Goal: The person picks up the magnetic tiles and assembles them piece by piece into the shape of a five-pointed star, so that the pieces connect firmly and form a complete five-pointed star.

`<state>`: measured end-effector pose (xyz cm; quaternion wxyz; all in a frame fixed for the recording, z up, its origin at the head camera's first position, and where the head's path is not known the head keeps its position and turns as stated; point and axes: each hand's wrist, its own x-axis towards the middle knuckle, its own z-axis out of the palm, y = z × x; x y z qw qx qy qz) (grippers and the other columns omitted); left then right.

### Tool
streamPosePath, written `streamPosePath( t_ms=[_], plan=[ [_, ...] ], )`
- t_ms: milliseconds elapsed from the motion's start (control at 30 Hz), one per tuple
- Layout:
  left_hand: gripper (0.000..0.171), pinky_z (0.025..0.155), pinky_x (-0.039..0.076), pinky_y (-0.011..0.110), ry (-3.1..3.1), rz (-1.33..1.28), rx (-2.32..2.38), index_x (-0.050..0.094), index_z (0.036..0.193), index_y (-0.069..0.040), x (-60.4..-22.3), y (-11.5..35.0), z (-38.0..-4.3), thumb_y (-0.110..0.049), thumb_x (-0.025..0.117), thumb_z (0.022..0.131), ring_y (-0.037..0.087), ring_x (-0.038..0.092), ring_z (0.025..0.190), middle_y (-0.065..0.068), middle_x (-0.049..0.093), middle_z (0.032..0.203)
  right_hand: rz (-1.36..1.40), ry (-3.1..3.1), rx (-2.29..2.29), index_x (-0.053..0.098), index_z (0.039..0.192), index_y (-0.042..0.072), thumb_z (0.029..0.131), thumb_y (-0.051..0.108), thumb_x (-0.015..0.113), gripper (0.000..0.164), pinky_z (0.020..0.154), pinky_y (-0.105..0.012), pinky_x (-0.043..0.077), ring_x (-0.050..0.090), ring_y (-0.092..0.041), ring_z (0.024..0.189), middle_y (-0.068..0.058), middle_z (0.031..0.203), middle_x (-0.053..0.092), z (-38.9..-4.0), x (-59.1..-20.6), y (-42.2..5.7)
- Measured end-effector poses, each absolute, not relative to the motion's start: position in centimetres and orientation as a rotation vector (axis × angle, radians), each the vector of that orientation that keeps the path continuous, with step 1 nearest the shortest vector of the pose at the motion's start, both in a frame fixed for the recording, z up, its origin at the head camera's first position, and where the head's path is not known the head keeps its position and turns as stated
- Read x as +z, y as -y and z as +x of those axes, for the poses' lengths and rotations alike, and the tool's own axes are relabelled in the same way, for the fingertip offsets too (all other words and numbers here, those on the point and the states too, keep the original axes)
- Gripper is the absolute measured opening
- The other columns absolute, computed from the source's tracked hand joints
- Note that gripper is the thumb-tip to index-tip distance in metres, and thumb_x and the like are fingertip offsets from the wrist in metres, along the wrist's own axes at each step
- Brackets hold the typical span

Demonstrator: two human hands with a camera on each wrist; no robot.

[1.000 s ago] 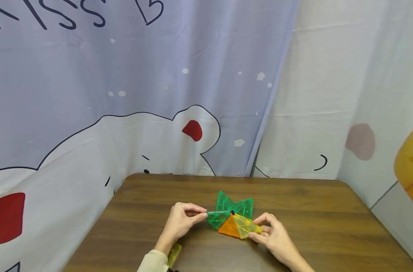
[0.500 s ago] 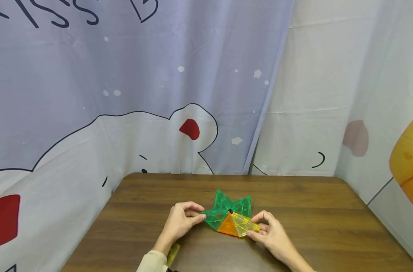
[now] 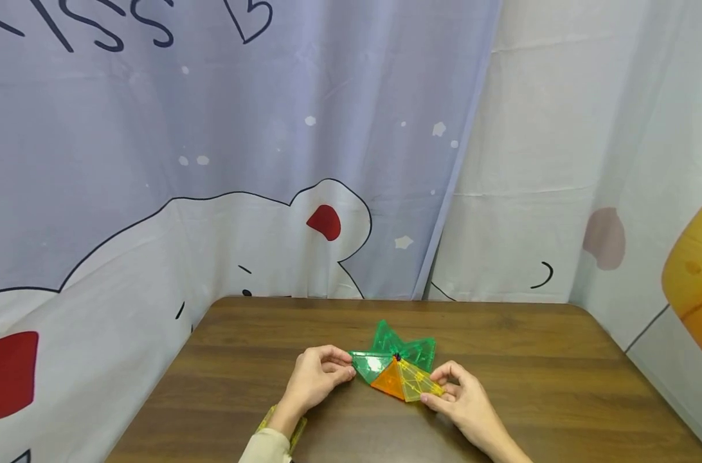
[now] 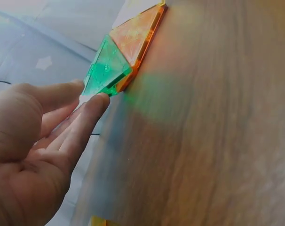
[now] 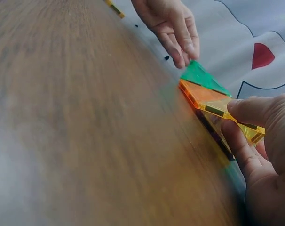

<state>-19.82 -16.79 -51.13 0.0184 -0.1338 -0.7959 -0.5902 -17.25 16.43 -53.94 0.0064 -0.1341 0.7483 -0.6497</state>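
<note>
Translucent triangular magnetic tiles are joined in a fan in the middle of the table. My left hand [image 3: 316, 381] pinches the outer corner of the left green tile [image 3: 367, 364], whose surface catches a bright glare. An orange tile [image 3: 389, 381] lies between this green tile and a yellow tile [image 3: 414, 382]. On the right, my right hand [image 3: 465, 404] pinches the yellow tile's outer corner between thumb and fingers. Further green tiles [image 3: 419, 352] point away at the back. In the right wrist view, a dark-edged tile [image 5: 213, 128] sits under the orange and yellow ones.
Another yellow tile [image 3: 296, 435] lies on the table beside and partly behind my left wrist. The brown wooden table [image 3: 536, 360] reaches back to a printed curtain [image 3: 258, 244] hanging behind its far edge.
The left green tile has tilted, from nearly edge-on to showing its face with a glare. The left hand has shifted slightly right with it. My right hand keeps its hold on the yellow tile.
</note>
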Motion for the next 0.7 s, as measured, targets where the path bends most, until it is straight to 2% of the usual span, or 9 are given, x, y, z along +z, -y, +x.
streamPosePath(
  t_ms=[100,233,300,467,567,700],
  plan=[
    [0.027,0.084,0.064,0.023,2.516,-0.525,-1.782,0.079,0.125,0.002,-51.2,16.7,-19.7,-0.004,0.084,0.099,0.029,0.082,0.108,0.017,0.083,0.116,-0.403,-2.383,-2.042,0.063,0.117,-0.004,0.085,0.000,0.094,0.044,0.066,-0.023,0.060,0.066,-0.010,0.075,-0.019,0.112,0.060,-17.2,-54.0,-16.3],
    [0.040,0.094,0.065,0.032,2.557,-0.659,-1.782,0.072,0.141,0.004,-51.1,16.6,-19.7,-0.005,0.079,0.103,0.039,0.075,0.125,0.025,0.075,0.137,-0.369,-2.482,-2.038,0.066,0.115,0.002,0.082,0.003,0.098,0.045,0.061,-0.020,0.053,0.057,-0.008,0.070,-0.016,0.110,0.060,-17.0,-54.0,-16.2],
    [0.043,0.100,0.064,0.039,2.565,-0.687,-1.738,0.069,0.145,0.003,-50.9,16.8,-19.6,-0.007,0.078,0.104,0.043,0.072,0.129,0.026,0.072,0.142,-0.368,-2.555,-2.029,0.068,0.116,0.004,0.080,0.006,0.100,0.048,0.060,-0.020,0.052,0.055,-0.008,0.071,-0.015,0.109,0.058,-16.8,-53.9,-16.2],
    [0.045,0.111,0.057,0.053,2.549,-0.599,-1.593,0.071,0.147,-0.007,-49.7,19.5,-18.6,-0.016,0.081,0.103,0.043,0.068,0.135,0.018,0.071,0.148,-0.450,-2.894,-1.938,0.070,0.119,0.018,0.077,0.016,0.105,0.055,0.063,-0.020,0.048,0.053,-0.010,0.073,-0.010,0.102,0.053,-16.1,-53.0,-15.5],
    [0.046,0.113,0.056,0.052,2.554,-0.508,-1.580,0.071,0.147,-0.013,-49.1,22.1,-17.6,-0.018,0.083,0.103,0.040,0.066,0.138,0.013,0.071,0.149,-0.564,-3.009,-1.948,0.070,0.125,0.025,0.080,0.016,0.103,0.057,0.069,-0.022,0.048,0.056,-0.016,0.081,-0.007,0.105,0.055,-15.4,-52.0,-14.5],
    [0.050,0.111,0.057,0.045,2.612,-0.453,-1.554,0.069,0.150,-0.015,-48.7,25.5,-16.4,-0.021,0.084,0.102,0.036,0.065,0.138,0.012,0.071,0.149,-0.824,-2.874,-2.049,0.065,0.145,0.025,0.086,0.013,0.098,0.069,0.088,-0.027,0.055,0.064,-0.023,0.109,-0.002,0.129,0.062,-14.7,-50.7,-12.4]
  ],
)
